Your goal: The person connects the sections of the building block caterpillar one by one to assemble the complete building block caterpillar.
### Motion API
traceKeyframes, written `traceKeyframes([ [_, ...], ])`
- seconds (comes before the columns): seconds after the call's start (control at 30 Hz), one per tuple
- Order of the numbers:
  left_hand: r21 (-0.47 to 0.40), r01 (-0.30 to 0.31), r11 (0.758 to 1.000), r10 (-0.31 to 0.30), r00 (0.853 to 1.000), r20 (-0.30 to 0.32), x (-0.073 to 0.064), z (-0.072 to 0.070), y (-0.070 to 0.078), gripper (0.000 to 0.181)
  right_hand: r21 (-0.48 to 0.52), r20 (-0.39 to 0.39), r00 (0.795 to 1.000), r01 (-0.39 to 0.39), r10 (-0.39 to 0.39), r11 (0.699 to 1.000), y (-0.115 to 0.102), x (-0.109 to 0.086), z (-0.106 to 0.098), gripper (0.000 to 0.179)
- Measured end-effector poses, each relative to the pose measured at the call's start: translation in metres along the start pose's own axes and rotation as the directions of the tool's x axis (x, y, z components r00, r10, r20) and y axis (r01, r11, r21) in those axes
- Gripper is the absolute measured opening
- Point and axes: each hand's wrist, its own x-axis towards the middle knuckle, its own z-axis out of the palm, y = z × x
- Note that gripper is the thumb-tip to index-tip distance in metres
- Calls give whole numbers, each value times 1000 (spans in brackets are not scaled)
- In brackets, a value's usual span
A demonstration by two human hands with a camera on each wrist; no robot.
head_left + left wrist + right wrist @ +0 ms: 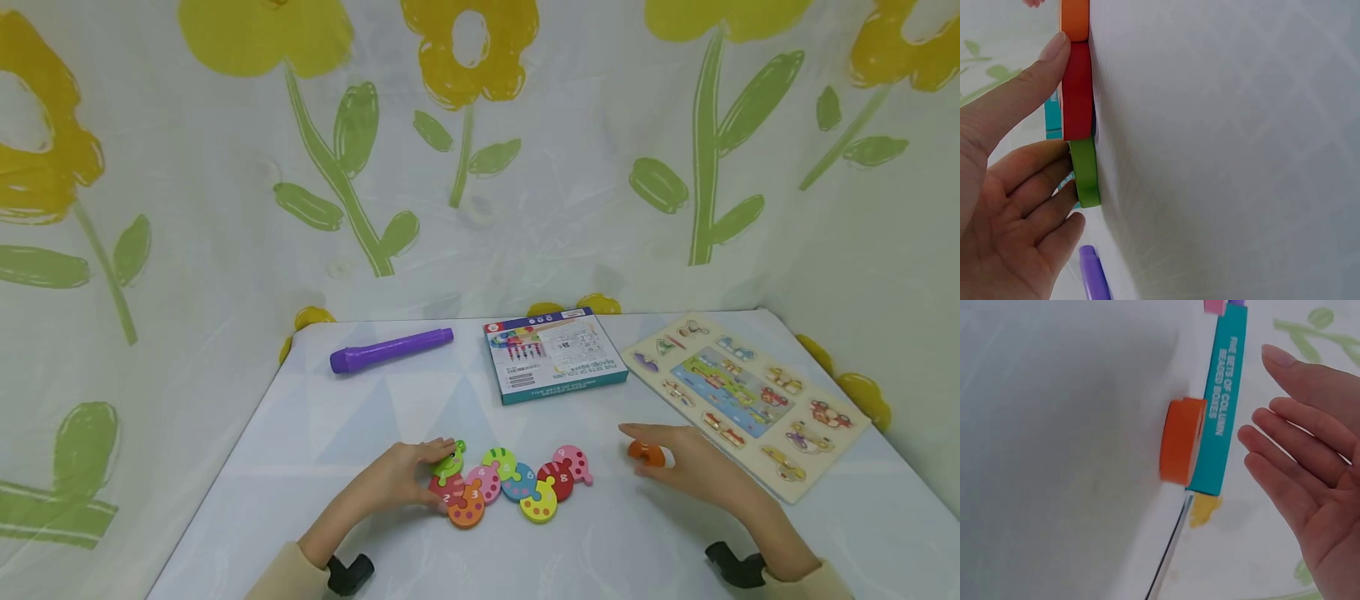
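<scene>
A row of joined, numbered caterpillar puzzle pieces (517, 481) lies on the table, with a green smiling head (448, 467) at its left end. My left hand (401, 477) holds this end, its thumb on the edge of the red piece (1077, 90) beside the orange one. The other fingers curl behind the green head in the left wrist view. At the right, my right hand (693, 462) is beside a loose orange puzzle piece (1182, 442). In the right wrist view its fingers are extended and apart from that piece, which stands low at the table surface.
Behind the caterpillar lies a flat teal-edged box (557, 357). A purple tube with a wider end (392, 351) lies at the back left. To the right is a wooden picture puzzle board (705, 417), partly behind the right hand. Flower-printed cloth (525, 233) hangs around the table.
</scene>
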Motion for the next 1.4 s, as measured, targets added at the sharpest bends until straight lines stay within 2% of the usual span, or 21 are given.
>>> traceKeyframes([
  [0.2,-5,18,1000,-18,1000,13,-1,-1,1,81,-21,-3,1000,-1,1,1000,13,-5,2,52],
  [0.37,-9,12,1000,-12,1000,9,0,-1,1,81,-17,17,999,-38,39,999,19,-8,2,55],
  [0.57,1,0,1000,0,1000,-6,-1,-1,0,81,5,49,998,-27,27,1000,24,-9,0,56],
  [0.87,-13,-10,1000,10,1000,-4,-1,-2,3,81,-93,106,993,-42,51,995,21,-3,0,52],
  [1.3,-3,9,1000,-8,1000,13,0,-1,2,81,-73,117,992,-42,50,996,15,-5,-2,50],
  [1.4,-5,1,1000,-1,1000,9,0,-1,2,81,-63,120,990,-64,71,996,13,-5,-1,50],
])
